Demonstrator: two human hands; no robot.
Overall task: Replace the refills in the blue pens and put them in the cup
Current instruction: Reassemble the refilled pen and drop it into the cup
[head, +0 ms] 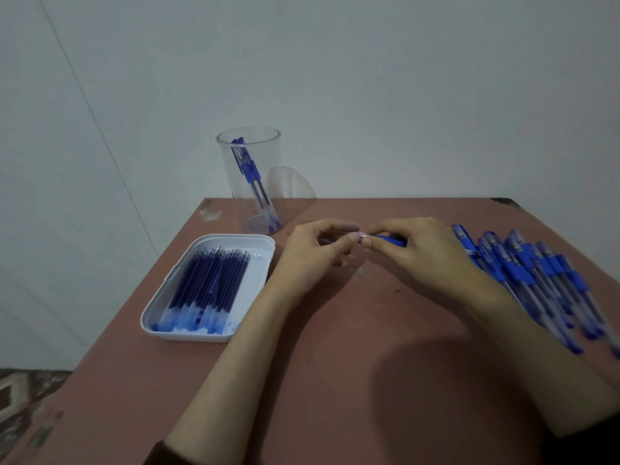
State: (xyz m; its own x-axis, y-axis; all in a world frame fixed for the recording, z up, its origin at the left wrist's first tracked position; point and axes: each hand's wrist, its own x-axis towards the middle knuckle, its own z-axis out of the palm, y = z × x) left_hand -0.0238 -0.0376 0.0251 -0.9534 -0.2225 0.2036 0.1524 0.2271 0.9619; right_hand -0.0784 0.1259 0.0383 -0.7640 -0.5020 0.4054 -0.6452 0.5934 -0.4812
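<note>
Over the middle of the table I hold one blue pen (389,241) level between both hands. My right hand (422,253) grips its blue barrel; my left hand (312,256) pinches the other end, where fingertips meet at a pale clear section. Most of the pen is hidden by my fingers. A clear plastic cup (250,182) stands at the table's far edge with a few blue pens upright in it. A white tray (208,286) to the left holds several blue refills side by side. A heap of several blue pens (533,280) lies at the right.
The reddish-brown table (335,364) ends at a pale wall behind and drops to a patterned floor (23,394) on the left. My forearms cross the near half of the table; the right one lies against the pen heap.
</note>
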